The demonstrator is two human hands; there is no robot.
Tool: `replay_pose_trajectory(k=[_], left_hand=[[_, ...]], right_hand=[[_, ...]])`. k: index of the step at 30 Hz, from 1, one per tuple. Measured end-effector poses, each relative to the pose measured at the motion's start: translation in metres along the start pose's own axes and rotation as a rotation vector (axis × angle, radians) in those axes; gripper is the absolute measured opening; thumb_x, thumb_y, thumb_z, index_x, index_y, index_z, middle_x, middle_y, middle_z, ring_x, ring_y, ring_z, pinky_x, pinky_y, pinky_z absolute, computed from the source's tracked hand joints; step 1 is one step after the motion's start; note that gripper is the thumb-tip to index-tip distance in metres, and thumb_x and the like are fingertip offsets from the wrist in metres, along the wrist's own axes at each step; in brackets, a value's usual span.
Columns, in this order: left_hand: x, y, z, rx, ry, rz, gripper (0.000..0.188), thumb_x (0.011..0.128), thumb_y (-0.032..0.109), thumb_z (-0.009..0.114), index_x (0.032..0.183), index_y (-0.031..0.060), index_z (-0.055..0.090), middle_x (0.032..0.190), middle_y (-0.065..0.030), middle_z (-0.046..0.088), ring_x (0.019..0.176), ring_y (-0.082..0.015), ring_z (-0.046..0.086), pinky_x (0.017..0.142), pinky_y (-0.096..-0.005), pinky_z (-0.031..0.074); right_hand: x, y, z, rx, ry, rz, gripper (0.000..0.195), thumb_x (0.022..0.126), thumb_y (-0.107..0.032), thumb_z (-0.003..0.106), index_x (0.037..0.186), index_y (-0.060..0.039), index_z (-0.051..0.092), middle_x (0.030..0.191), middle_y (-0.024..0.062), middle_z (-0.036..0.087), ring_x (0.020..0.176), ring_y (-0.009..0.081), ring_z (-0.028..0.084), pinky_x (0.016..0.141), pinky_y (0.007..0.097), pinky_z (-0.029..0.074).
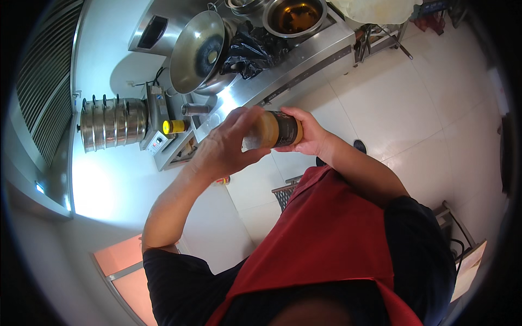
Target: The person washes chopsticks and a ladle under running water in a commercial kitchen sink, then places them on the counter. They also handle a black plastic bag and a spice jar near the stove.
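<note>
Between my two hands is a jar [271,129] with orange-yellow contents and a dark label bearing writing, tilted onto its side in front of the steel counter. My left hand [230,144] wraps around its lid end, and its fingers hide most of the lid. My right hand [304,132] grips the base end. Beyond the jar, on the counter [301,57], lie a crumpled black plastic bag [255,51], a large metal wok [200,53] tilted on its side and a steel bowl [269,20] of dark amber liquid.
A stacked metal steamer [114,124] stands at the left on an appliance with a control knob. Near it are a yellow-lidded jar [175,126] and a metal cylinder [195,109]. A pale round sheet [373,9] is at the top right. A dark basket [283,195] stands low beside the red apron.
</note>
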State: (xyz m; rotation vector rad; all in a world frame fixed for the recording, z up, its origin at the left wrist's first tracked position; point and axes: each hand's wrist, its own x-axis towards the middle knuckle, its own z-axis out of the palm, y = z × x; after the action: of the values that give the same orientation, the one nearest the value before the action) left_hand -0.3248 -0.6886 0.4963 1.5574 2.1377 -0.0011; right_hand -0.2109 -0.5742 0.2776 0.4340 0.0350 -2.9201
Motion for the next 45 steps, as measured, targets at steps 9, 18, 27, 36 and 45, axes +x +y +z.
replay_pose_trajectory(k=[9, 18, 27, 36, 45], left_hand=[[-0.014, -0.008, 0.033, -0.244, 0.135, -0.275, 0.080, 0.089, 0.036, 0.081, 0.154, 0.0127, 0.040, 0.139, -0.0198, 0.058, 0.111, -0.0340, 0.071, 0.090, -0.0411, 0.059], [-0.021, -0.001, 0.018, -0.053, 0.085, 0.109, 0.074, 0.086, 0.035, 0.083, 0.148, 0.0152, 0.048, 0.135, -0.0157, 0.060, 0.110, -0.0351, 0.070, 0.090, -0.0425, 0.060], [-0.009, 0.011, 0.066, -0.153, 0.444, -0.314, 0.062, 0.101, 0.047, 0.059, 0.150, 0.0119, 0.044, 0.128, -0.0253, 0.059, 0.117, -0.0449, 0.062, 0.097, -0.0514, 0.050], [0.009, 0.002, 0.098, -0.392, 0.915, -0.394, 0.046, 0.096, 0.038, 0.068, 0.133, 0.0117, 0.063, 0.117, -0.0186, 0.064, 0.104, -0.0373, 0.066, 0.091, -0.0445, 0.053], [0.000, -0.006, 0.097, -0.315, 1.037, -0.076, 0.044, 0.077, 0.023, 0.083, 0.118, 0.0115, 0.071, 0.110, -0.0136, 0.063, 0.087, -0.0294, 0.070, 0.072, -0.0395, 0.059]], right_hand=[[0.003, 0.021, -0.009, -0.048, -0.002, -0.089, 0.046, 0.094, -0.052, 0.066, 0.127, -0.0198, 0.064, 0.127, 0.0081, 0.067, 0.115, 0.0300, 0.066, 0.093, 0.0544, 0.056], [-0.011, 0.020, -0.005, -0.065, 0.063, 0.071, 0.049, 0.093, -0.055, 0.067, 0.127, -0.0199, 0.062, 0.125, 0.0087, 0.067, 0.113, 0.0317, 0.066, 0.093, 0.0536, 0.056], [-0.007, 0.035, 0.008, -0.017, -0.057, -0.305, 0.039, 0.105, -0.046, 0.056, 0.132, -0.0183, 0.059, 0.129, 0.0068, 0.065, 0.118, 0.0267, 0.064, 0.099, 0.0509, 0.054], [0.003, 0.050, 0.013, -0.193, -0.006, -0.548, 0.044, 0.111, -0.043, 0.044, 0.149, -0.0207, 0.044, 0.137, 0.0039, 0.058, 0.119, 0.0237, 0.063, 0.094, 0.0437, 0.056], [-0.002, 0.043, 0.026, -0.157, 0.009, -0.260, 0.038, 0.105, -0.051, 0.045, 0.123, -0.0205, 0.059, 0.103, -0.0006, 0.067, 0.081, 0.0135, 0.061, 0.057, 0.0293, 0.044]])
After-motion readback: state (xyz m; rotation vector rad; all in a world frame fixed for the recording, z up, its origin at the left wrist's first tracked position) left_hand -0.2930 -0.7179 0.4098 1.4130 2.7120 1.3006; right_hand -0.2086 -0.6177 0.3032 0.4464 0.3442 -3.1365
